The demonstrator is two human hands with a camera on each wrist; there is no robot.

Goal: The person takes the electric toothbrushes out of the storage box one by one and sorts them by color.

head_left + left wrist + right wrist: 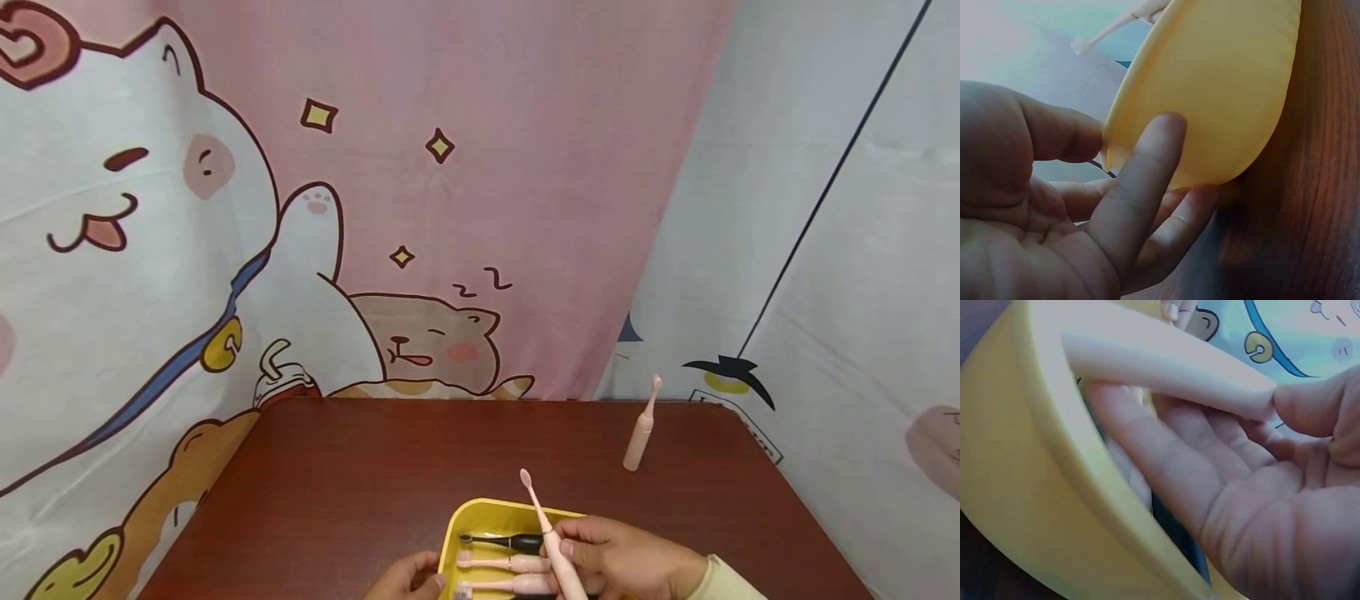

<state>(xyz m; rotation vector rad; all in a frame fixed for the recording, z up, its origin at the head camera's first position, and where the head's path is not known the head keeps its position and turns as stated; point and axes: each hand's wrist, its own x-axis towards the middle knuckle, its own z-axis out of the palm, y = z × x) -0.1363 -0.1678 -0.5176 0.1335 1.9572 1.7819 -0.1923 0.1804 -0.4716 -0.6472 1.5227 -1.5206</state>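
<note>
A pale pink electric toothbrush (553,546) is held by my right hand (637,557), its brush head tilted up over a yellow bin (498,518). In the right wrist view, thumb and fingers grip the handle (1166,359) just above the bin's rim. My left hand (408,577) holds the bin's left side, the thumb at the rim and fingers against the outer wall (1229,106). Inside lie a black electric toothbrush (521,542) and several others, among them a pink one (491,563); my right hand partly hides them.
Another pink electric toothbrush (639,442) stands upright at the back right of the dark red-brown table (360,475). Behind the table hangs a curtain (540,208) printed with cartoon cats.
</note>
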